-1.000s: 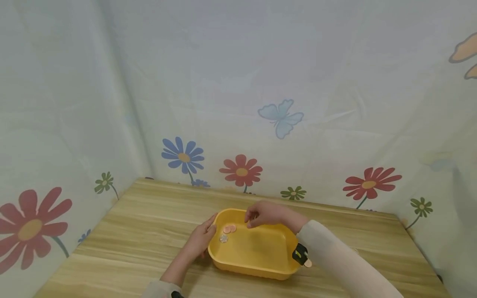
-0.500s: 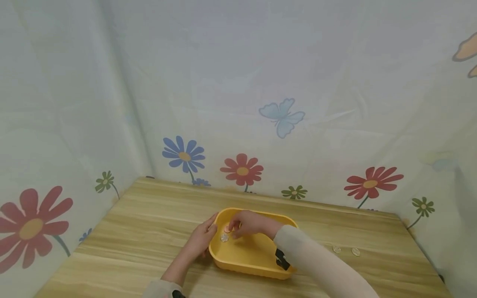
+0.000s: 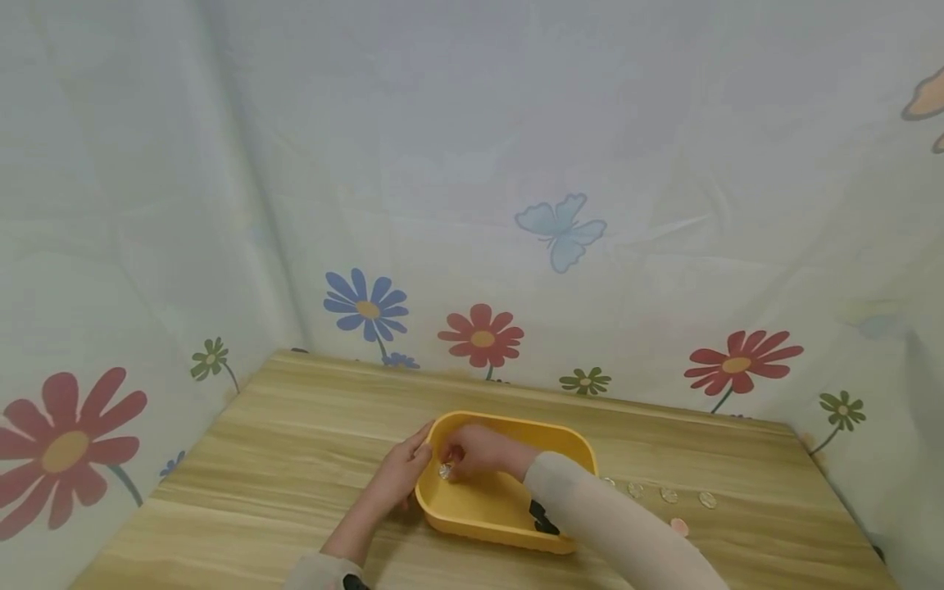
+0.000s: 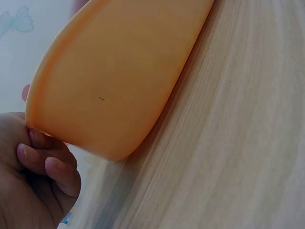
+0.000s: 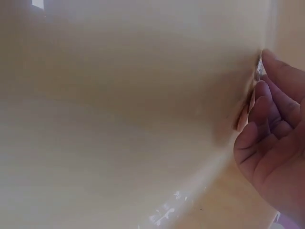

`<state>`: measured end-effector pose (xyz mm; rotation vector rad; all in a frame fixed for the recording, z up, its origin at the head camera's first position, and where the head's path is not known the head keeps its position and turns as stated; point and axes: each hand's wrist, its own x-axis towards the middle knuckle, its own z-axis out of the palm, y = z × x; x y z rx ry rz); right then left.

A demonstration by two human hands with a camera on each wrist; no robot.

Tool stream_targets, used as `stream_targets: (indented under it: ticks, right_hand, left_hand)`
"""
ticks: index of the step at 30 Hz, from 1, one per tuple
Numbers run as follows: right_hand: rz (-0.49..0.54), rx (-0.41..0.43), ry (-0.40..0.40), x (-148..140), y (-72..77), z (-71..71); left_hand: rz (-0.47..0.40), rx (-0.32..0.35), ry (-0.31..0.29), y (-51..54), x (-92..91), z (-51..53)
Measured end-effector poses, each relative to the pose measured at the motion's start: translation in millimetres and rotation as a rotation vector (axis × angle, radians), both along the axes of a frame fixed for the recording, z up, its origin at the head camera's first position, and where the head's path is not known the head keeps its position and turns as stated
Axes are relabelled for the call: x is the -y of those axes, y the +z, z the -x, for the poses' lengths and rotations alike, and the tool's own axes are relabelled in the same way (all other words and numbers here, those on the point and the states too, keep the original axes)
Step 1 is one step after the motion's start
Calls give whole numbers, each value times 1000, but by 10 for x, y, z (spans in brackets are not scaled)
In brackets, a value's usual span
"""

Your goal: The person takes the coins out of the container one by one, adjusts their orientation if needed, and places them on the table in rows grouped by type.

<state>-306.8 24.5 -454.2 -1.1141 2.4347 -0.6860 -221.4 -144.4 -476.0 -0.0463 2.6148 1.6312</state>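
In the head view, a yellow plastic basin (image 3: 509,537) stands on the table. My left hand (image 3: 398,475) grips its left rim; in the left wrist view the fingers (image 4: 59,164) are curled below the rim, against the outer wall. My right hand (image 3: 475,451) reaches into the left end of the basin. Between its thumb and forefinger it pinches a silver coin (image 5: 259,68), close to the basin's inner surface. Copper coins (image 5: 244,112) lie beside those fingers in the right wrist view; in the head view the hand hides them.
Several silver coins (image 3: 669,496) lie in a row on the wooden table (image 3: 310,426) right of the basin. A copper coin (image 3: 679,527) is nearer, beside the right sleeve (image 3: 619,516). A flower-printed curtain (image 3: 413,205) hangs behind the table and along its sides.
My right hand has moved left and down from the basin's far rim to the coins, and its fingers have closed on the silver one. The left hand has kept its hold.
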Motion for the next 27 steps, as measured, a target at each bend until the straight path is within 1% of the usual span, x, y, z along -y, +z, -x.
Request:
stream_targets:
  ticks: [5, 7, 13, 16, 20, 23, 27]
  right_hand:
    - [-42, -103, 28, 29, -49, -10]
    - [-51, -127, 25, 36, -50, -16]
    - [-78, -142, -13, 30, -30, -13]
    - [-70, -146, -19, 13, -33, 8]
    - [-47, -133, -8, -8, -44, 36]
    - [-35, -131, 15, -20, -27, 40]
    - [-22, -138, 49, -49, 42, 36]
  left_hand:
    - [-8, -8, -4, 3, -3, -1]
    - [-12, -8, -7, 4, -2, 0]
    - [-5, -3, -7, 2, 7, 12]
    - [2, -6, -1, -5, 4, 11]
    - [4, -14, 7, -20, 1, 8]
    - [6, -12, 11, -27, 4, 10]
    - [8, -3, 6, -35, 12, 18]
